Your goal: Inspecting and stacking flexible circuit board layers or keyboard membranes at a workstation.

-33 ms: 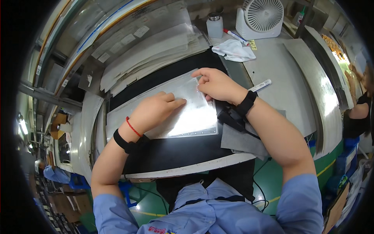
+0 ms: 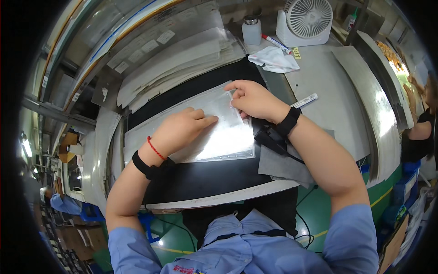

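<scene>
A thin, shiny, see-through sheet [image 2: 228,141] lies over a flat silvery plate on the black mat [image 2: 200,180]. My left hand [image 2: 180,130] rests on its middle, one finger stretched out with its tip on the surface and the other fingers bent. At the upper right corner, my right hand [image 2: 255,100] has its fingers closed on the sheet's edge, the index finger reaching along the corner. What lies under both palms is hidden. A black wristband circles each wrist, and a black corded piece [image 2: 270,138] hangs by the right one.
Stacked grey sheets [image 2: 182,68] stand behind the mat. Toward the back right are a white fan [image 2: 303,23], a bottle [image 2: 251,31], a white cloth [image 2: 273,59] and a marker [image 2: 305,100]. A grey cloth [image 2: 285,164] lies at the mat's right. Another person [image 2: 422,123] sits at far right.
</scene>
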The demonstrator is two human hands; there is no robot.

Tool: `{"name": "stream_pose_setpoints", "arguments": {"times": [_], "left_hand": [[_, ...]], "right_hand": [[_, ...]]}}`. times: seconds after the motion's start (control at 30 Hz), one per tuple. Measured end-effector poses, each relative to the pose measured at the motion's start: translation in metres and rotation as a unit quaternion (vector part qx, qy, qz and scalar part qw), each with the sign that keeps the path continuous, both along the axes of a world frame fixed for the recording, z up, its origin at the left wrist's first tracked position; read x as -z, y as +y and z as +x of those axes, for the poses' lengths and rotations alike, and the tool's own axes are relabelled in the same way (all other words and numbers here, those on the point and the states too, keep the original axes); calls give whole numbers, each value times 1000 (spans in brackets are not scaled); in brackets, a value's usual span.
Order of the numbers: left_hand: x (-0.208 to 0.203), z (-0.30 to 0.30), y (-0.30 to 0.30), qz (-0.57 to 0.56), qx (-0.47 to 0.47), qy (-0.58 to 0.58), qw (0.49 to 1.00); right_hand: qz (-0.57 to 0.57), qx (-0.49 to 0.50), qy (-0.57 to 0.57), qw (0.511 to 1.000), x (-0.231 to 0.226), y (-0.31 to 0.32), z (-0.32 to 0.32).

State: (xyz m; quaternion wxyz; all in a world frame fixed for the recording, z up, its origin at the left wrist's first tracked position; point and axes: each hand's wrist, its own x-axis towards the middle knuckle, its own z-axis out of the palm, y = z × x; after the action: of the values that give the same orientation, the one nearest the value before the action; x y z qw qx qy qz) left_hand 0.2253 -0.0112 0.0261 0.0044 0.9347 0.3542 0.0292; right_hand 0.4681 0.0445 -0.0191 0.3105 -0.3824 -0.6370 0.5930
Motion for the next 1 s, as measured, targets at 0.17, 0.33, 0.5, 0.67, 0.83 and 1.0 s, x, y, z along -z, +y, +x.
{"name": "stream_pose_setpoints", "arguments": {"times": [0.17,0.33,0.5,0.67,0.83,1.0], "left_hand": [[-3,0,0,10,3,32,999],[-3,-2,2,1,13,32,999],[-5,1,-1,1,6,30,1000],[-4,-2,-1,-6,-2,34,999],[-7,-1,-3,-7,-12,38,999],[-4,1,-1,-10,-12,20,1000]], "right_hand": [[2,5,5,1000,2,1,0],[-5,7,7,1000,2,2,-1],[-15,-8,-28,999,-5,0,1],[-19,-8,-14,1000,-2,0,-1],[-7,-11,-18,1000,-4,0,0],[-19,-9,-15,1000,-5,-1,1]]}}
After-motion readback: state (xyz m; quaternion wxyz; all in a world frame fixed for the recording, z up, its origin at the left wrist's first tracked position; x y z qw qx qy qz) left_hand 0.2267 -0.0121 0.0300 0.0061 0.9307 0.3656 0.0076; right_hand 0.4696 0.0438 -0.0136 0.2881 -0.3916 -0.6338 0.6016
